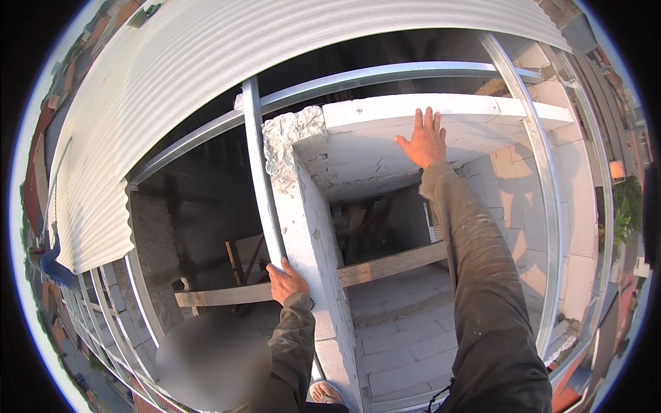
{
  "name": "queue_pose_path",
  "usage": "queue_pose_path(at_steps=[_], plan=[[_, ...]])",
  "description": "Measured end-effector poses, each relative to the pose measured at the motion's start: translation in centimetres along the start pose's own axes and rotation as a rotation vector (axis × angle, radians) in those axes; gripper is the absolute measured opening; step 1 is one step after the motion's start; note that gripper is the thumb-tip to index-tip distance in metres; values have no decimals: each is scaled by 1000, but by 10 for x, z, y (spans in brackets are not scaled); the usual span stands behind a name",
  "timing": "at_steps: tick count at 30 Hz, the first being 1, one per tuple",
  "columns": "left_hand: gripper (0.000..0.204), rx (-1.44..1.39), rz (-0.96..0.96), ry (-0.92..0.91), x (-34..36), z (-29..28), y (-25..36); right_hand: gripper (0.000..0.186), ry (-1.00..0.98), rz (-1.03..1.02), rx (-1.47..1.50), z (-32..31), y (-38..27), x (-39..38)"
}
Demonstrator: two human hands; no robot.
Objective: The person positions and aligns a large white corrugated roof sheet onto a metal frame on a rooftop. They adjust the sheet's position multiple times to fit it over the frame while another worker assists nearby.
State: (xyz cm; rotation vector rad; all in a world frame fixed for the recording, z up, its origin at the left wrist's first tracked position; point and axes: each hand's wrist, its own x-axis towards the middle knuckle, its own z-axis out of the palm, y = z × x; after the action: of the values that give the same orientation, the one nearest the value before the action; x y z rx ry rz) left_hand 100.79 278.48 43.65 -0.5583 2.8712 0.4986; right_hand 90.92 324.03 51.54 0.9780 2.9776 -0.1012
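Right hand (425,143): fingers spread wide, palm turned to the far block wall (385,109), fingertips at its upper edge; nothing is grasped. A hard push could unseat a top block if its joint is weak; bond strength cannot be told.
Left hand (288,283): fingers partly curled at the edge of the steel channel (253,131), beside the near wall (295,213); firmness of grip cannot be told. The smooth metal could let the hand slip, or its edge cut bare skin.
Far block wall: runs crosswise ahead, meeting the near wall at its left end.
Broken corner (279,141): ragged masonry where the two walls meet; weight placed here could loosen fragments.
Opening (375,220): dark, below the right hand and between walls; a dislodged piece, or balance lost in the forward reach, could end in it.
Plank (392,267): spans the opening at a lower level; its end supports are unclear, so a load could shift it.
Foot (323,393): shows at the lower edge, close beside the near wall; narrow footing could turn a slip into a fall.
Roof sheeting (227,55): corrugated, pale; leaning on its free edge could bend it.
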Motion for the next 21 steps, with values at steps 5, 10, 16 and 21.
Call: queue_pose_path(at_steps=[5,10,16,21], plan=[[50,-47,-41,-27,4,1,-2,109,-190,47,-46,29,-21,92],[51,-88,-67,-145,9,-11,-3,107,-134,-123,-100,54,7,103],[52,-140,-92,-190,14,-16,-4,108,-271,-162,-75,72,32,123],[48,-123,-101,-194,14,-20,2,118,-338,-149,-32,46,17,131]])
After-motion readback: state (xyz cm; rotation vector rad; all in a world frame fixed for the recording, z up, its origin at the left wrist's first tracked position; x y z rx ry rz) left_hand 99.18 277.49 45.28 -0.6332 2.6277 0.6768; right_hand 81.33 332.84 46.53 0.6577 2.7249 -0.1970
